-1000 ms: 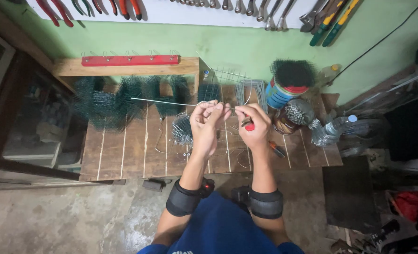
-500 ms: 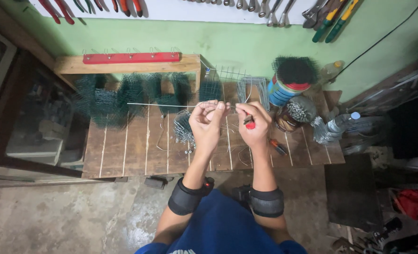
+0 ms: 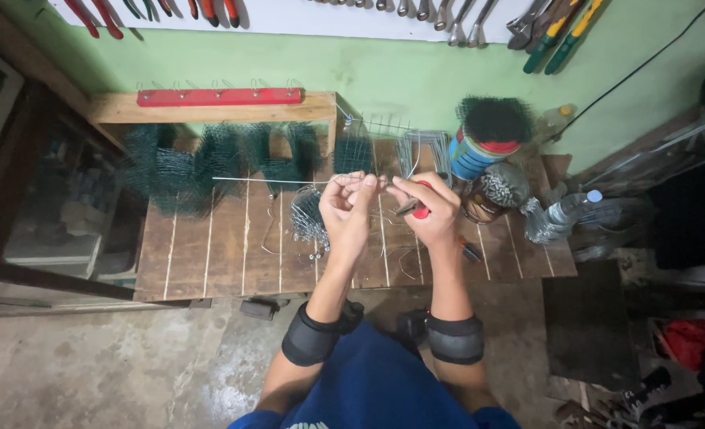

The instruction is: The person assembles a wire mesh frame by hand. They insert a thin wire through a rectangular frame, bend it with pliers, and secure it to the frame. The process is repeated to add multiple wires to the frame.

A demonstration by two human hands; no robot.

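My left hand (image 3: pixel 348 205) pinches one end of a long thin metal wire (image 3: pixel 273 181) that runs out to the left over the wooden bench (image 3: pixel 209 254). My right hand (image 3: pixel 432 208) grips red-handled pliers (image 3: pixel 413 208), their jaws meeting the wire just beside my left fingertips. Both hands hover over the middle of the bench. A small tangle of wire mesh (image 3: pixel 310 216) lies just left of my left hand.
Dark green bristly pieces (image 3: pixel 186 163) line the back of the bench under a red hook rail (image 3: pixel 219 96). Wire frames (image 3: pixel 422 151), a striped can (image 3: pixel 475 151), a jar (image 3: pixel 495 191) and a plastic bottle (image 3: pixel 563 210) stand at right. Tools hang on the wall above.
The long wire has dipped lower and tilted slightly; my hands have drawn a little closer together, with the pliers now at the wire's end.
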